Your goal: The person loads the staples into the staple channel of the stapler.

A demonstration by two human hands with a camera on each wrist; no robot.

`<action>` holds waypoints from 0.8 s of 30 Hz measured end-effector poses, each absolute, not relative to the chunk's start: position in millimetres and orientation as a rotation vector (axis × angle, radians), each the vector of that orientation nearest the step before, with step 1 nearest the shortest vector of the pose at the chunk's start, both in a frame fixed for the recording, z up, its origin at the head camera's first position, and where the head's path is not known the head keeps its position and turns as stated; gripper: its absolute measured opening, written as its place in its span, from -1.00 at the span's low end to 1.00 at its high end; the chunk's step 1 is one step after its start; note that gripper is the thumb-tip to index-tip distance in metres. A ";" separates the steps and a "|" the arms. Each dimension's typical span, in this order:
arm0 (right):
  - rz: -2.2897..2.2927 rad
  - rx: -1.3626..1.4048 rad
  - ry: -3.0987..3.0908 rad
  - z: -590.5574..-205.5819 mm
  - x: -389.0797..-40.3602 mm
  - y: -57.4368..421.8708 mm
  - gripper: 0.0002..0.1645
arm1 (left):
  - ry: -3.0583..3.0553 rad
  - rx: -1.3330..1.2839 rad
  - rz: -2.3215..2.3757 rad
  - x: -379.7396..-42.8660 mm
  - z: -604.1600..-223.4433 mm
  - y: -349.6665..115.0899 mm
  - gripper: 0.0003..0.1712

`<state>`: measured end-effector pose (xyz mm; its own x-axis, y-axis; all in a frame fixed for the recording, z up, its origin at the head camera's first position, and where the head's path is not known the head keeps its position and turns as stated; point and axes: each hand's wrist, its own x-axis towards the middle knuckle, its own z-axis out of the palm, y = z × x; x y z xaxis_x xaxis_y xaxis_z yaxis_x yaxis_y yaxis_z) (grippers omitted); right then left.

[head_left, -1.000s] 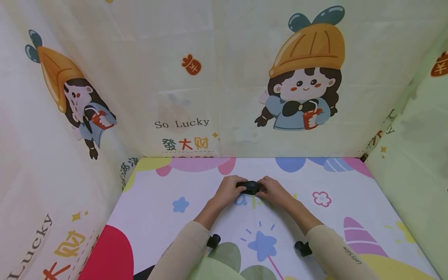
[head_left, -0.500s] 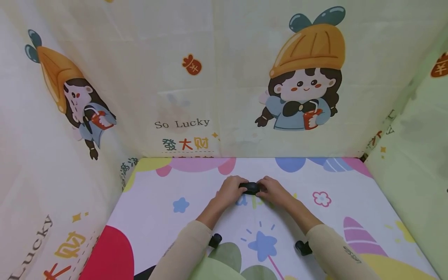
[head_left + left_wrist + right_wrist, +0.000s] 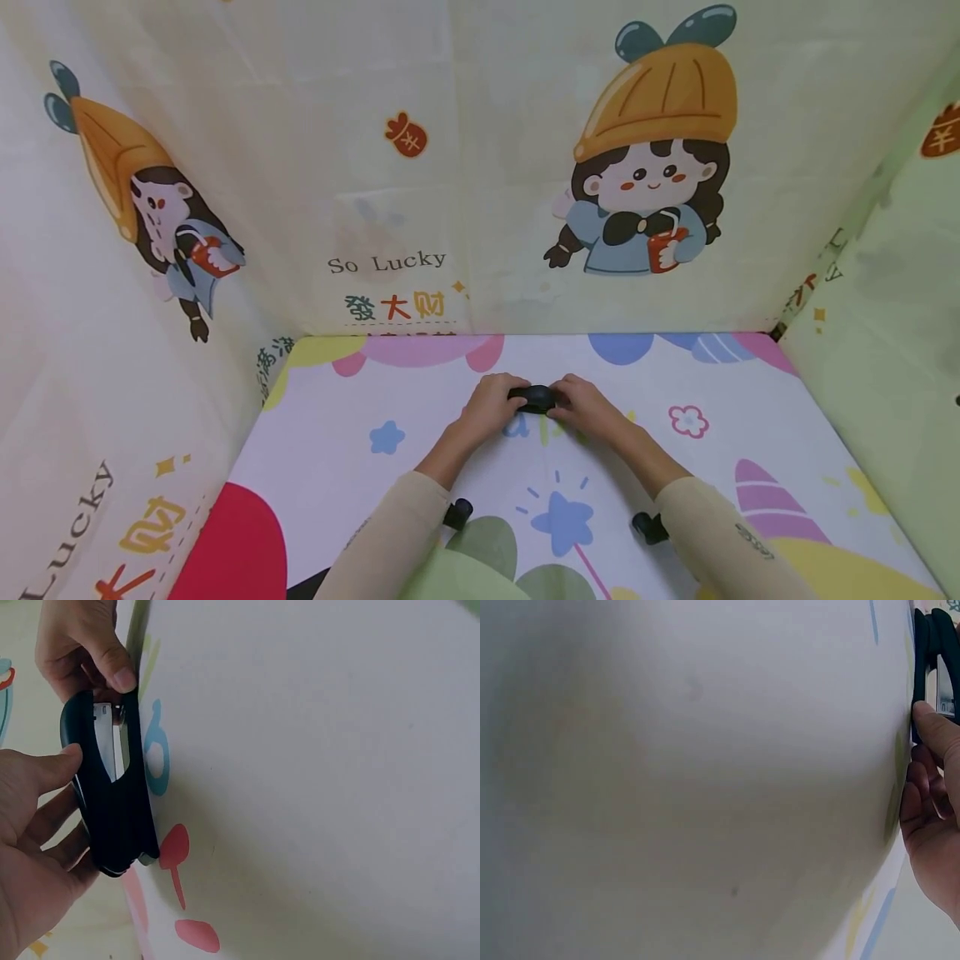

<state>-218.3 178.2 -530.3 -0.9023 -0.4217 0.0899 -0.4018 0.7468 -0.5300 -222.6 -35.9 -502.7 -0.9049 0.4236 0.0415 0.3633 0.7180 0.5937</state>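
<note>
Between the two hands a black stapler (image 3: 537, 399) sits on the patterned table. My left hand (image 3: 491, 406) grips its left end; in the left wrist view the thumb presses the rounded top arm (image 3: 73, 724) and the fingers lie along the stapler's body. My right hand (image 3: 583, 406) pinches the opposite end, its thumb (image 3: 935, 729) on the base. A gap shows between arm and base, with the silver staple channel (image 3: 105, 739) visible inside. Parts of the fingers are hidden behind the stapler in the left wrist view.
A white tablecloth (image 3: 337, 467) printed with stars, flowers and coloured shapes covers the table. Cream printed curtains (image 3: 510, 167) enclose the back and both sides. Small black devices (image 3: 458, 513) are worn near both wrists.
Both hands keep hold of the stapler in nearly the same place. The left hand shifted slightly right, then back left. The head view has tilted a little.
</note>
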 end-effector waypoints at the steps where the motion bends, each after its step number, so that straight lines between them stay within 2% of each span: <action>1: -0.865 -0.681 2.904 -529.9 -218.0 177.7 -0.59 | 2.816 0.646 0.940 -222.9 -502.8 -36.4 -0.68; 8: -0.841 -0.691 2.921 -530.2 -217.9 175.8 -0.59 | 2.811 0.652 0.910 -222.3 -501.1 -37.7 -0.66; 14: -0.805 -0.702 2.937 -530.6 -215.4 176.4 -0.53 | 2.820 0.661 0.853 -219.4 -496.3 -40.6 -0.55; 24: -0.852 -0.674 2.948 -508.5 -211.0 184.3 -0.53 | 2.914 0.717 0.778 -215.2 -473.4 -65.8 -0.46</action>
